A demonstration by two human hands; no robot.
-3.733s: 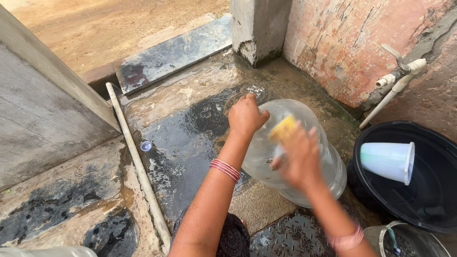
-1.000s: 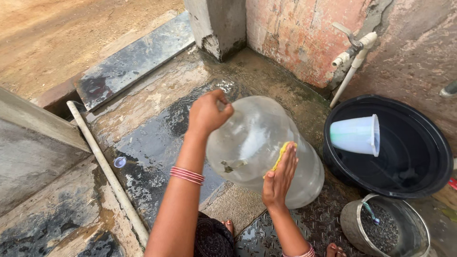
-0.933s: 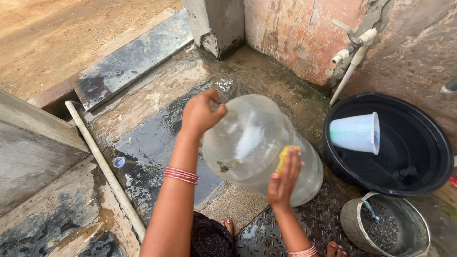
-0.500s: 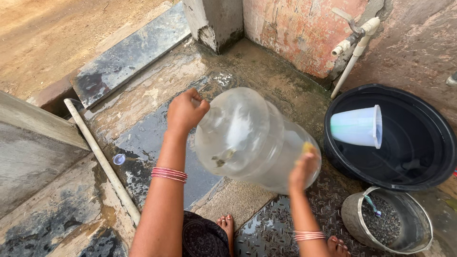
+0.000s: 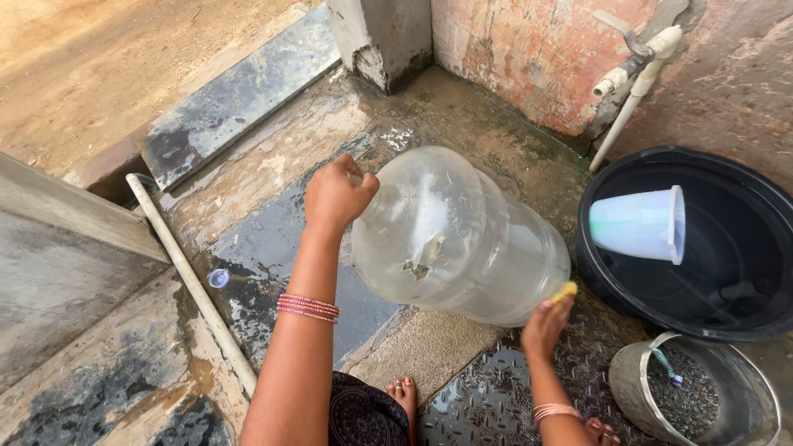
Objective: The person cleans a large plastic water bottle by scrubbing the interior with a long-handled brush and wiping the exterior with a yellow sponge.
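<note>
Large clear plastic water jug (image 5: 462,239) tipped on its side above wet concrete floor (image 5: 273,239), near scene centre. Left hand (image 5: 337,194) clenched around the jug's neck at its left end. Right hand (image 5: 545,324) curled under the jug's base, pressing a yellow sponge (image 5: 565,291) against the plastic. Black basin (image 5: 702,248) just right of the jug, pale plastic cup (image 5: 638,225) lying sideways inside. Metal bucket (image 5: 694,396) at near right. White pipe (image 5: 192,285) lying along the floor at left; tap (image 5: 632,62) on the far wall.
</note>
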